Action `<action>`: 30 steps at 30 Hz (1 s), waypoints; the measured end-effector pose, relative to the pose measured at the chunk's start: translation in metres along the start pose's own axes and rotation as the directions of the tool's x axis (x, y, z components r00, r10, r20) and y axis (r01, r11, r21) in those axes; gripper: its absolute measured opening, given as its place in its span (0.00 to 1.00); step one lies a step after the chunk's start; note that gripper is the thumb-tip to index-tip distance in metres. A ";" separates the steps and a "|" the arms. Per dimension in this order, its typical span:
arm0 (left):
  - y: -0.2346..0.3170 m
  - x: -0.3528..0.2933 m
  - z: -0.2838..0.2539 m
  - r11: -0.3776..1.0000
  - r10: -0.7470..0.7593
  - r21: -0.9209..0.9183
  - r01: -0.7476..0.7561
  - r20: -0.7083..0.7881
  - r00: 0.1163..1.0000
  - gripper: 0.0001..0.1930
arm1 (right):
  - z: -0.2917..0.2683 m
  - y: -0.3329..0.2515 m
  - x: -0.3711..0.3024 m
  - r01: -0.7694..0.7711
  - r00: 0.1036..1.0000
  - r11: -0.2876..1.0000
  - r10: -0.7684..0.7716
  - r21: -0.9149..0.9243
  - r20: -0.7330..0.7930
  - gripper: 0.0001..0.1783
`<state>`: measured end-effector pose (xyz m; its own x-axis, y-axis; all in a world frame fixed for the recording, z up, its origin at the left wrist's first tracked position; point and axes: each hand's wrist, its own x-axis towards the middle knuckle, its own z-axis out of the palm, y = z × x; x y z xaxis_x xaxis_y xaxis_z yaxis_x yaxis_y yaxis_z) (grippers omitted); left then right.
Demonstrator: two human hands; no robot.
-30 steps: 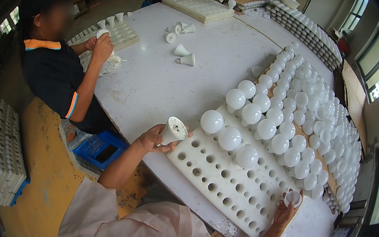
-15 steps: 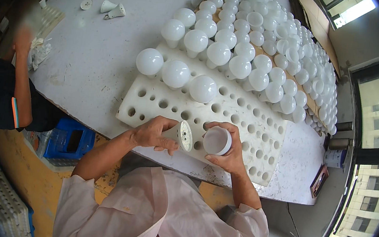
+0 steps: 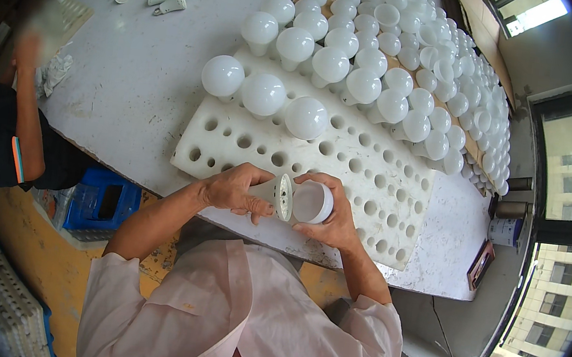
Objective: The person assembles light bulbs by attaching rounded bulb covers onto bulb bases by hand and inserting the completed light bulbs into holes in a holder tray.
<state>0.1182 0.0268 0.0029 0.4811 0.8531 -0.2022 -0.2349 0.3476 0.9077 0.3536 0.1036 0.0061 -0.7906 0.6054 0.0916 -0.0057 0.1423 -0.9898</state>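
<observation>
Left hand (image 3: pixel 233 188), closed on a lamp base (image 3: pixel 275 195), and right hand (image 3: pixel 330 216), cupping a white dome cover (image 3: pixel 313 202), have converged, parts now touching above the perforated foam tray (image 3: pixel 233 145)'s near edge.

I wear a pale pink shirt of thin, creased cloth, its short sleeves loose and ending above my elbows. Both forearms are bare below them. My left hand (image 3: pixel 236 188) and right hand (image 3: pixel 329 221) have no gloves, rings or watch.
</observation>
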 end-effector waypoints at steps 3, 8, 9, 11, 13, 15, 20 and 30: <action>0.007 -0.001 0.002 1.000 -0.022 0.009 0.022 -0.011 1.000 0.26 | 0.000 0.002 0.000 0.000 1.000 0.997 0.001 -0.076 0.016 0.43; 0.003 0.001 0.000 0.999 -0.037 -0.003 0.037 0.003 0.999 0.27 | -0.003 0.002 -0.001 0.024 1.000 0.999 -0.025 -0.033 -0.006 0.44; 0.004 0.001 -0.001 0.999 -0.042 0.008 0.042 0.003 0.999 0.27 | -0.002 0.002 -0.001 0.024 1.000 0.999 -0.025 -0.032 -0.006 0.44; 0.005 0.002 0.001 0.999 -0.047 0.019 0.047 0.008 0.999 0.27 | 0.000 0.002 0.000 0.037 0.999 0.994 -0.036 -0.099 0.018 0.44; 0.006 0.003 0.002 0.997 -0.045 0.058 0.046 -0.014 0.999 0.26 | -0.002 -0.001 0.001 0.042 0.999 0.985 -0.037 -0.165 0.035 0.44; 0.009 0.003 0.003 0.992 -0.072 0.103 0.075 -0.032 0.997 0.26 | -0.001 -0.010 0.003 0.049 0.998 0.972 -0.038 -0.229 0.055 0.44; 0.013 0.006 0.006 0.966 -0.135 0.212 0.146 -0.062 0.989 0.25 | 0.008 -0.032 0.009 0.067 0.980 0.788 0.065 -0.612 0.190 0.45; 0.007 0.007 0.009 0.947 -0.150 0.279 0.158 -0.050 0.987 0.19 | 0.023 -0.022 0.010 0.190 0.971 0.740 -0.042 -0.646 0.237 0.46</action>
<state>0.1273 0.0318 0.0114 0.4678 0.8098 -0.3542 0.0887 0.3557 0.9304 0.3322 0.0884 0.0263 -0.9121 0.3964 0.1050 0.2412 0.7256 -0.6444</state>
